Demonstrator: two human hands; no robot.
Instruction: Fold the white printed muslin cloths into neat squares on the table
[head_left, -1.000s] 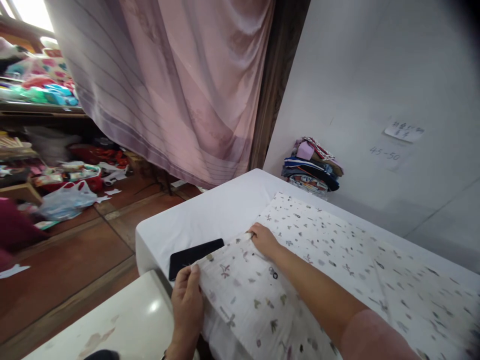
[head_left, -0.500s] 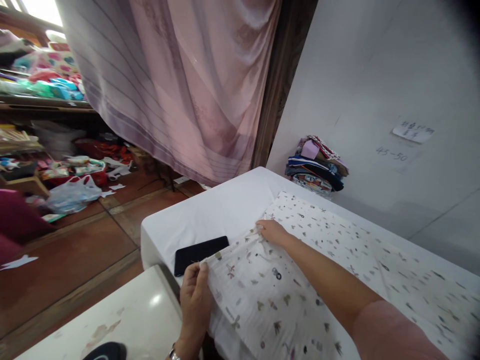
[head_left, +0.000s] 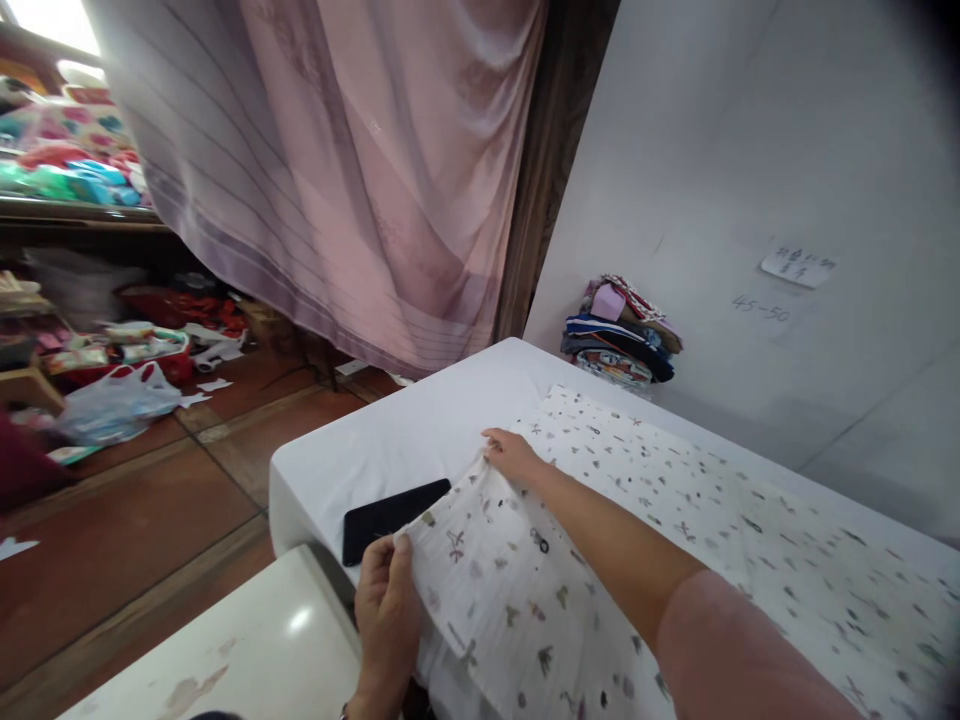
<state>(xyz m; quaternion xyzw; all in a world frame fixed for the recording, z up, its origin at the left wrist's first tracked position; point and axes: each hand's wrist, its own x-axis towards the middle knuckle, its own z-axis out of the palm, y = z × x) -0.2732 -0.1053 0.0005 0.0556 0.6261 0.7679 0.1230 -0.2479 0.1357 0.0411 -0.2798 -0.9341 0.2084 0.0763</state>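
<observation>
A white cloth with small printed motifs [head_left: 675, 520] lies spread over a white-covered table [head_left: 420, 430]. My left hand [head_left: 386, 615] pinches the cloth's near corner, thumb on top, and lifts it slightly. My right hand [head_left: 510, 455] grips the cloth's left edge farther along, fingers closed on the fabric. A black phone [head_left: 390, 515] lies flat on the table just left of the cloth, between my hands and the table's edge.
A stack of folded fabrics [head_left: 619, 335] sits at the table's far corner against the white wall. A pink curtain [head_left: 337, 170] hangs behind. A glossy white surface [head_left: 247, 650] is at the lower left. Bags and clutter [head_left: 112, 395] lie on the brown floor.
My right hand slid farther along the cloth's left edge, away from me. The near corner of the cloth has lifted a little in my left hand.
</observation>
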